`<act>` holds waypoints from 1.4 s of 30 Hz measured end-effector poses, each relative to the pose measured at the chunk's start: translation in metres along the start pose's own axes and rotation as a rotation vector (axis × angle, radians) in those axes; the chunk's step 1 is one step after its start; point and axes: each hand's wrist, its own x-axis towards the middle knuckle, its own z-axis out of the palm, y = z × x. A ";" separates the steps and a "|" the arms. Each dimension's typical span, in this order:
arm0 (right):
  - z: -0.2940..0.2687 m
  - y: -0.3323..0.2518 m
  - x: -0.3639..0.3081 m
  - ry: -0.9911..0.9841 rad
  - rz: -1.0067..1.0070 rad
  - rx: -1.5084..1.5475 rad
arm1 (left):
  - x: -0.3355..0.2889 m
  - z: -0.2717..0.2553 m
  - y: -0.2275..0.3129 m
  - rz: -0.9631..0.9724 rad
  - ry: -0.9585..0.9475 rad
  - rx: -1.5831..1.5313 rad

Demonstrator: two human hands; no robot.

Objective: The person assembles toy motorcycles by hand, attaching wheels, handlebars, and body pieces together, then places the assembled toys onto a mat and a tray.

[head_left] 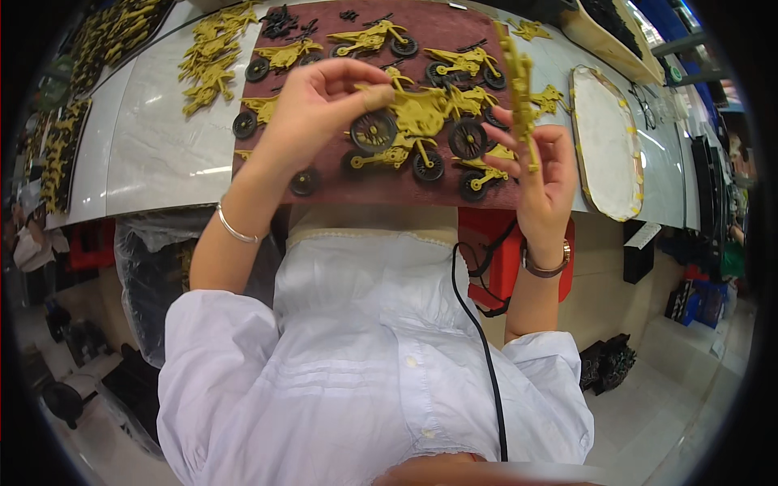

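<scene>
Over the mat [446, 24], the left hand [331, 105] seems to pinch a bike [421, 112] (the body sits just right of the fingertips), probably leaving its wheels [374, 131] free. Near the mat's right edge, the right hand [547, 182] grips a yellow part [520, 85], upright between thumb and fingers.

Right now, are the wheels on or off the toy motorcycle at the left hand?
On: black spoked wheels show at both ends of the yellow motorcycle.
</scene>
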 end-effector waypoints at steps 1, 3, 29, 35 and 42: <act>0.001 0.004 -0.002 -0.089 0.052 -0.074 | -0.008 0.002 -0.005 -0.014 -0.003 -0.046; 0.009 0.008 -0.007 -0.196 0.063 -0.183 | -0.023 0.008 -0.014 -0.024 0.033 -0.105; 0.021 0.012 -0.022 -0.267 -0.640 -1.138 | -0.076 0.016 -0.039 -0.316 -0.061 -0.980; 0.026 0.011 -0.025 -0.271 -0.694 -1.238 | -0.077 0.023 -0.035 -0.262 -0.021 -0.656; 0.019 0.016 -0.024 -0.297 -0.618 -1.097 | -0.079 0.026 -0.040 -0.218 0.023 -0.511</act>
